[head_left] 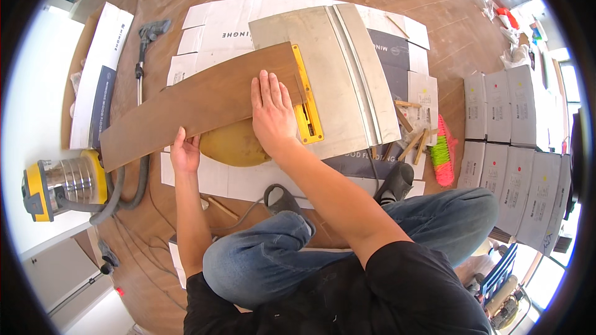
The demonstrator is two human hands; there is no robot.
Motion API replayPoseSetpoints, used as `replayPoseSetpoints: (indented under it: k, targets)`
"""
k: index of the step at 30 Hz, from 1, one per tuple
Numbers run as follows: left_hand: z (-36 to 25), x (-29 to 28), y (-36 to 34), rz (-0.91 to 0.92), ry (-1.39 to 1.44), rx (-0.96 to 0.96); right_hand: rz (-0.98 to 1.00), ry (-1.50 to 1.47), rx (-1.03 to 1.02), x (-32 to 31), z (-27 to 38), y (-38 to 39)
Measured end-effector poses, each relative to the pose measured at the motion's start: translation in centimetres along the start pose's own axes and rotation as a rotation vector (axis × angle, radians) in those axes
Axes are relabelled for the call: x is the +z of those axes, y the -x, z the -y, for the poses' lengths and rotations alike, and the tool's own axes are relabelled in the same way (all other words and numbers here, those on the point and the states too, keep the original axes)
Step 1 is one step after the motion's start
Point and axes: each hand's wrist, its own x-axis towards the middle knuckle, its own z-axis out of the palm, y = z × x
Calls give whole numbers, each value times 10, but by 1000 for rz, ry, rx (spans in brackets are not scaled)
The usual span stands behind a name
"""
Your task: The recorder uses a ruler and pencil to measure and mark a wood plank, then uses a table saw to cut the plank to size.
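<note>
A long brown wood floorboard [205, 99] lies across a flat grey metal saw table [335, 74], its right end over the yellow slotted insert plate [312, 118]. My right hand [273, 111] rests flat on the board near that end, fingers stretched out and close to the insert. At the board's near edge, my left hand [185, 152] holds it with the fingers partly hidden underneath. A rounded yellow part [236, 146] shows below the board between my hands. The board hides part of the insert, and no blade can be made out.
Flattened cardboard [211, 180] lies under the saw table. Wood offcuts [413, 142] and a pink-and-green fluffy thing [442, 152] are to the right. A yellow-and-steel vacuum cleaner [68, 180] stands left, its hose nearby. Stacked boxes [512, 118] stand far right. A cable [239, 218] runs by my feet.
</note>
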Motion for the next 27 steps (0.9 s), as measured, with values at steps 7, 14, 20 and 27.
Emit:
replayPoseSetpoints:
  k: [7, 14, 20, 27]
  targets:
    - [1, 1, 11, 7, -13, 22, -8, -23, 7, 0, 1, 7]
    - [3, -9, 15, -25, -9, 12, -11, -19, 6, -3, 2, 13]
    - [6, -11, 19, 1, -3, 14, -64, -35, 14, 1, 1, 18]
    - [5, -8, 28, -7, -7, 26, -1, 8, 6, -2, 3, 23]
